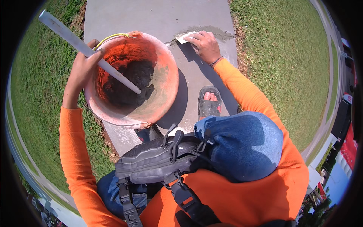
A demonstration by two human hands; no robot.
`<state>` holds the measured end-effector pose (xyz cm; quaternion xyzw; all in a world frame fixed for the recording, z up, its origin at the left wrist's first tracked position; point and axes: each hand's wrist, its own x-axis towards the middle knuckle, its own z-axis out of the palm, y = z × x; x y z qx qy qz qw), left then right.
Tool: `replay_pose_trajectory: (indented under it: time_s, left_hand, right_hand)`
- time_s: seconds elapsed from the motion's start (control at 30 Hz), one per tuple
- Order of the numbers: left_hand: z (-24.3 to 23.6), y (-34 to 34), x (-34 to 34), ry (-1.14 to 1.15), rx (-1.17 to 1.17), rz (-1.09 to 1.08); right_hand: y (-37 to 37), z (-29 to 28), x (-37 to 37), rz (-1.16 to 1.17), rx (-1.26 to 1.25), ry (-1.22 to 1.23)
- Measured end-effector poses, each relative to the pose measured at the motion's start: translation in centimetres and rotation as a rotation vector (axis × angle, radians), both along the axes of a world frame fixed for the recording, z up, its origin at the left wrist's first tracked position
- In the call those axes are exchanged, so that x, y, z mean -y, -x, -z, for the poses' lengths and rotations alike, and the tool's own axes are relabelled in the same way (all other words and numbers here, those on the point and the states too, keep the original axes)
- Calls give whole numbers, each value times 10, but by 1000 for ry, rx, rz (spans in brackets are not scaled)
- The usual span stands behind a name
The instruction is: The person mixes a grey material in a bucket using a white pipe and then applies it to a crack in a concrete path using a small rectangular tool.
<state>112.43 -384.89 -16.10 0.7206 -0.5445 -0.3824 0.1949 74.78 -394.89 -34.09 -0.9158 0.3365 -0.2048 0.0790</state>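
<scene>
My left hand is closed around a long white pipe at the left rim of an orange bucket. The pipe leans into the bucket, its lower end in wet grey cement mix. Cement smears coat the bucket's inner wall. Further right, my right hand is closed on a flat whitish scraper, pressed down on the concrete path. Fresh mortar is spread in a band across the path beside the scraper. My fingers partly cover the scraper.
The bucket has a yellow-wrapped wire handle. Grass borders the path on the left and right. My sandalled foot is on the path right of the bucket. A black waist bag and my bent denim knee are close below.
</scene>
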Motion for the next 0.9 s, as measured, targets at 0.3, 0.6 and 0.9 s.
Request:
replay_pose_trajectory:
  time_s: [0.3, 0.6, 0.9]
  left_hand:
    - [0, -1, -1, 16, 27, 49]
    - [-1, -1, 2, 9, 26, 40]
    - [-5, 5, 1, 43, 99, 69]
  right_hand:
    - [-13, 23, -14, -77, -143, 21]
    - [9, 45, -40, -108, -106, -60]
    - [6, -2, -23, -41, 53, 4]
